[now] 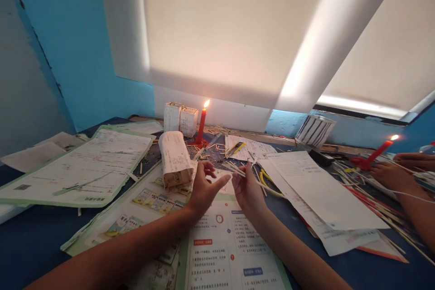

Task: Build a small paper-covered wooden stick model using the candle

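Observation:
My left hand [205,186] hovers over the printed booklet [217,249], thumb and fingers apart with nothing visible between them. Closed in a pinch, my right hand [249,186] holds a few thin pale wooden sticks [236,169] that point left toward the other hand. Just left of my left hand lies a paper-wrapped box [176,156] with writing on it. Behind it a lit red candle [202,124] stands upright, with loose sticks scattered around its base. Beside my right hand are yellow-handled pliers [270,184], partly hidden by that hand.
Two small paper-covered boxes [180,119] stand by the wall. A yellow cutter [235,149] lies on a written sheet. Papers [326,190] spread to the right, a green-edged booklet [98,163] to the left. Another person's hand [387,176] is near a tilted lit candle [377,154].

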{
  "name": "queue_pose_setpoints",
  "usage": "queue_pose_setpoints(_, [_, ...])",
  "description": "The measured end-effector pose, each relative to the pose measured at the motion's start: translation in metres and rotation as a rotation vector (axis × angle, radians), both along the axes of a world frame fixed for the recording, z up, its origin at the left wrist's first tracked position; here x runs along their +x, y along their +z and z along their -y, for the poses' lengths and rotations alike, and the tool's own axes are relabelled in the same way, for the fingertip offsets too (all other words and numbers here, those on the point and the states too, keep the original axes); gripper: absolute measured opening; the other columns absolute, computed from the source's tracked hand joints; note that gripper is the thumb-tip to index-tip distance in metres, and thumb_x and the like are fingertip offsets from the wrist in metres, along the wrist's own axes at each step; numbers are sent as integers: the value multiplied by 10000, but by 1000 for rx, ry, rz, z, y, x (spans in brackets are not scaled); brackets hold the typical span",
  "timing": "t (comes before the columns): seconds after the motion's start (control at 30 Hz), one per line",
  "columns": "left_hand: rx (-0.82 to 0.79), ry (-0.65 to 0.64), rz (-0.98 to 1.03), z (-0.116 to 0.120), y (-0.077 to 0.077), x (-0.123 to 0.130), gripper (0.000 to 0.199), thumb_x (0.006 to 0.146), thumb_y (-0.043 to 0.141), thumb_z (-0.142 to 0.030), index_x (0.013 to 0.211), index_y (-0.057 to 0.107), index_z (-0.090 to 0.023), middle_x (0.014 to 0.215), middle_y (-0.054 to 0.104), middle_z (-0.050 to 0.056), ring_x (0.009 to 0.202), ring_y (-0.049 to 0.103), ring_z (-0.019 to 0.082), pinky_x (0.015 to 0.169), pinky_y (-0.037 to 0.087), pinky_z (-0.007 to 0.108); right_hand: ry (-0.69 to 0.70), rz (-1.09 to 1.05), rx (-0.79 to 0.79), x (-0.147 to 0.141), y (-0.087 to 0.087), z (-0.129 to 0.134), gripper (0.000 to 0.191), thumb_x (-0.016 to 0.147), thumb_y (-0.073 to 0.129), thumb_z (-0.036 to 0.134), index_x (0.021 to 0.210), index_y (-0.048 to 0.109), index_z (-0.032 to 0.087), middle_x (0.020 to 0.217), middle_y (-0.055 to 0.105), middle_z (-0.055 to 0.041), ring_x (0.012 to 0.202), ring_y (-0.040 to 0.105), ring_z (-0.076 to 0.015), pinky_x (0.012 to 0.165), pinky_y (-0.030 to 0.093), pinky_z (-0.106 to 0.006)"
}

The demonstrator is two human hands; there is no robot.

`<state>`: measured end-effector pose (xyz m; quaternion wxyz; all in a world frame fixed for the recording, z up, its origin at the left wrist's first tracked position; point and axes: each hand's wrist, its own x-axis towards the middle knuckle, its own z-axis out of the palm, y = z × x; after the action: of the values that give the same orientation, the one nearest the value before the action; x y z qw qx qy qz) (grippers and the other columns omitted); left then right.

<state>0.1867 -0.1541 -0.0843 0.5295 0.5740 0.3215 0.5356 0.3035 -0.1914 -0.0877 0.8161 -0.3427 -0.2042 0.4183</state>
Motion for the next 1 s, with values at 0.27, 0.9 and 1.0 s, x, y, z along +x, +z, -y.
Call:
queue_pose_setpoints(0.27, [1038,305,-421,-18,10,-15,274,757,708,-296,745,448,-211,693,498,-31,685,502,156,654,396,284,-30,52,33,-12,9,11,369,619,771,507,684,590,192,606,601,83,549,613,-52,572,534,-144])
queue_pose_setpoints(0.9, [1038,314,-606,-17,22,-20,194,760,652,-310,622,591,-188,571,607,-11,581,559,155,575,398,271,-77,278,14,-16,7,17,360,704,696,533,685,586,190,622,581,65,555,578,-70,590,506,-195])
queue_pose_setpoints(1.0, [1017,287,-633,-15,23,-21,157,764,610,-267,625,618,-194,576,634,0,584,567,163,586,408,280,-90,334,4,-15,6,19,360,720,680,534,685,577,190,619,586,59,573,593,-81,605,510,-204])
